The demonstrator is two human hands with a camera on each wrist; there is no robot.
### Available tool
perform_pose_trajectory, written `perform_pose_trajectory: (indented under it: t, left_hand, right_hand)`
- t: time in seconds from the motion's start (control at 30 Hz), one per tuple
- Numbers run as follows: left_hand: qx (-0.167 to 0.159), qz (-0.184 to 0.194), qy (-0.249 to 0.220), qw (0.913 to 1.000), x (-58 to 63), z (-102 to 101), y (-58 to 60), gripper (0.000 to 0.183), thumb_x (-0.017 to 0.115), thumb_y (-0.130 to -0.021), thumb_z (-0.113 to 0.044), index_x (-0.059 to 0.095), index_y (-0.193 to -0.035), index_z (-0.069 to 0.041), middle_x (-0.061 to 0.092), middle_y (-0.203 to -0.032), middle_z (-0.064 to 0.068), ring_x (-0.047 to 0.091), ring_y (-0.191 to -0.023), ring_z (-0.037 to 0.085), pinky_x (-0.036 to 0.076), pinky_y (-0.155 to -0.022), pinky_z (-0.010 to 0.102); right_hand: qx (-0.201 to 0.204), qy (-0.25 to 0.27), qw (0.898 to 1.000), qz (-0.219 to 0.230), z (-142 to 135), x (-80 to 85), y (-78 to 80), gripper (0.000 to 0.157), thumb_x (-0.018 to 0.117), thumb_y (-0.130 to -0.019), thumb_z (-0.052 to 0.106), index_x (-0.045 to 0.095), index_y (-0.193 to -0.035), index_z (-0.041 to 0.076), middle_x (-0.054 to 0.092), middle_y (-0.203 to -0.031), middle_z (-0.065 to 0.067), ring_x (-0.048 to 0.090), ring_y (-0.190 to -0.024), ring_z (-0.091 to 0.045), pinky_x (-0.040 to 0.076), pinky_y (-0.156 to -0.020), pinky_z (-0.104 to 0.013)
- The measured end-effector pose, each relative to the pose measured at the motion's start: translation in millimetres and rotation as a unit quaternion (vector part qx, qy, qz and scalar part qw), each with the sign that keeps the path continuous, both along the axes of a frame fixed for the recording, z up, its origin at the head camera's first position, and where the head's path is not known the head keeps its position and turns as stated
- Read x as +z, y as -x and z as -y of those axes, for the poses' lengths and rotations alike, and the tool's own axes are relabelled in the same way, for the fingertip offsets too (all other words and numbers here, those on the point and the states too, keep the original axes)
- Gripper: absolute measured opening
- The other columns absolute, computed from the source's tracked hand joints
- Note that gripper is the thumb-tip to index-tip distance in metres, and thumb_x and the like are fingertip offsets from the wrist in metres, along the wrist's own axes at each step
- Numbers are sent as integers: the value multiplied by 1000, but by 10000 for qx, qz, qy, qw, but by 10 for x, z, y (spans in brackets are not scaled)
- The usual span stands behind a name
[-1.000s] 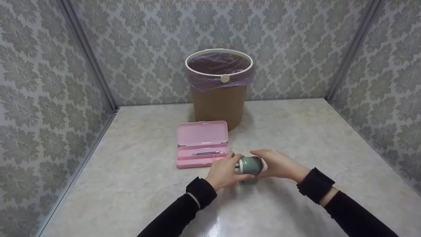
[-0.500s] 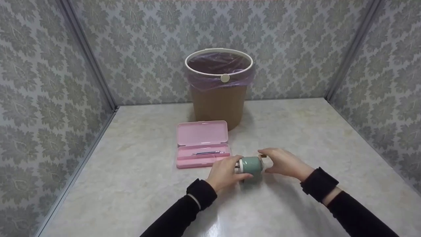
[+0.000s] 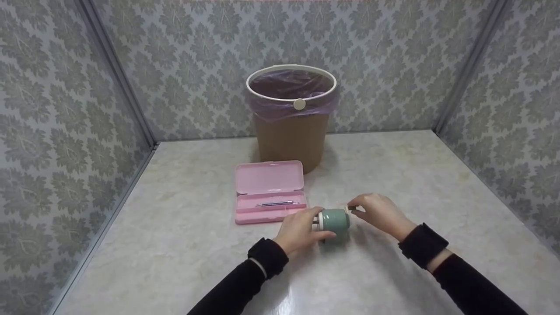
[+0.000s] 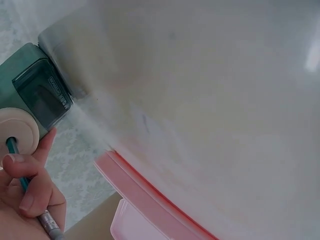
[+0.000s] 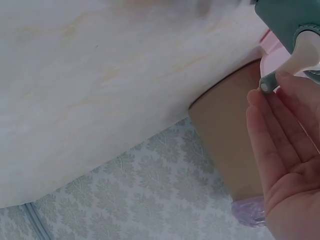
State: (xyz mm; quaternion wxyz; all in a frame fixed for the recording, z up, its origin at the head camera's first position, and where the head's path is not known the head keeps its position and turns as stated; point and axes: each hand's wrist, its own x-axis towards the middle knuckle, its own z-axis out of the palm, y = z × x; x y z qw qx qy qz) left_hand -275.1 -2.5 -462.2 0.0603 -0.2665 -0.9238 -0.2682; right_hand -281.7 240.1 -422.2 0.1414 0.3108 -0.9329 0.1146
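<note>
From the head view I see the green sharpener in front of the person on the table, between the two hands. The left hand is at its white-faced end, thumb and forefinger spread along either side. The right hand is at the other end, its thumb and fingertips pinching the crank knob. Just beyond the left hand lies the pink case, open, with a slim pen inside; the brown bin, lined with a purple bag, stands behind it.

From the left wrist I get the sharpener at the frame's edge, the pencil running into the hole of its cream disc. Two fingers curl round the pencil; another lies straight against the sharpener.

From the right wrist I make out fingertips on the green knob, at the end of the cream crank arm. The other visible fingers lie pressed together.
</note>
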Motion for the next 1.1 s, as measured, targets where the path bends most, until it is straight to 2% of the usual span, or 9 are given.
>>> perform_pose_trajectory:
  t: [0.13, 0.57, 0.77, 1.1]
  left_hand:
    - [-35, -9, -7, 10000, -5, 1, 5, 57, 80, -83, -54, 66, -125, -18, 74, -103, -3, 65, -86, 10, 52, -73, 26]
    - [-56, 11, -64, 10000, -11, -7, 15, 55, 80, -82, -54, 67, -122, -19, 73, -97, -4, 62, -81, 8, 48, -70, 24]
    - [-41, 27, -98, 9999, -12, -1, 19, 55, 81, -82, -53, 68, -123, -18, 73, -98, -4, 62, -81, 9, 48, -72, 25]
    - [-38, 91, -105, 9999, 8, -7, 10, 56, 81, -82, -52, 68, -124, -18, 74, -99, -4, 63, -83, 9, 50, -74, 25]
  right_hand:
    - [41, 76, 9999, -141, -9, -37, 21, 9, 77, -86, -1, 79, -92, 5, 79, -88, -6, 75, -82, -23, 61, -74, -38]
    - [3, 85, 9999, -58, -5, -145, 87, 7, 79, -84, 0, 81, -86, 7, 79, -81, -5, 74, -73, -18, 60, -68, -34]
    - [-111, 212, 9997, 73, 8, -172, 75, 8, 77, -85, 0, 82, -87, 6, 80, -81, -7, 75, -73, -20, 61, -67, -34]
    - [-4, 349, 9993, 131, -14, -248, 29, 13, 76, -82, -7, 81, -85, 5, 79, -80, -7, 74, -71, -18, 60, -65, -31]
